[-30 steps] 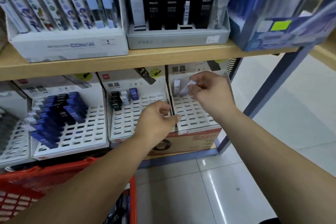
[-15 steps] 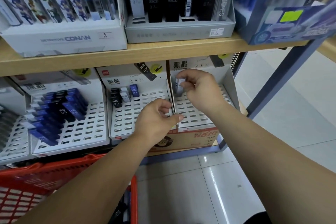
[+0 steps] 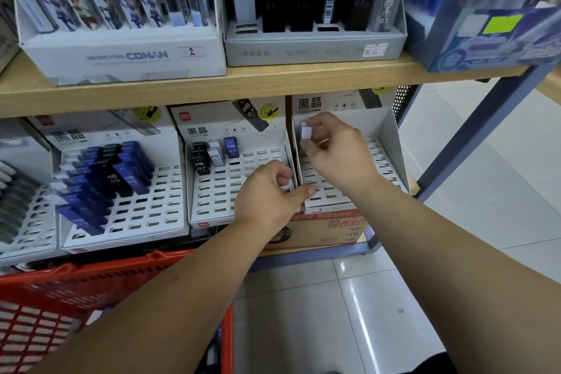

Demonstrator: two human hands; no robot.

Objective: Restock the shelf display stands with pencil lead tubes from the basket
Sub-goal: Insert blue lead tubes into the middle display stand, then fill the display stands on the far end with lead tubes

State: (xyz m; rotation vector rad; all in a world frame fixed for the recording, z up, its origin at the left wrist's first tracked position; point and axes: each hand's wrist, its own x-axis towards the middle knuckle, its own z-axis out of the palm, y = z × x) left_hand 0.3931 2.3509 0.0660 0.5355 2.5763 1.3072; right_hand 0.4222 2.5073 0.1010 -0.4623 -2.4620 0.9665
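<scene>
1. Nearest, below and left of the right stand, sits the red basket. It is the supply for this job. What it holds cannot be made out from here.

2. The left hand is at the right stand's front left corner. Its fingers are curled and its thumb lies across onto the stand's slotted face, so it seems to pinch the stand's left wall and steady it. Whether spare tubes are tucked in the palm cannot be told.

3. The right hand is over the right stand's upper left corner. Thumb and forefinger pinch one white lead tube, which is upright at the top row of slots, close under the stand's printed header. Whether its foot is already in a slot is hidden by the fingers.

4. The step in hand, as I judge it, is seating this first tube. The rest of the right stand's slots that show are bare, so restocking here has barely begun.

5. The next move calls for pressing the tube straight down until it stands unaided, letting go, then reaching to the basket for another.

6. Just left of the right stand, the middle stand holds only a few tubes at its top left.

7. Above the right stand runs the wooden shelf board.
</scene>
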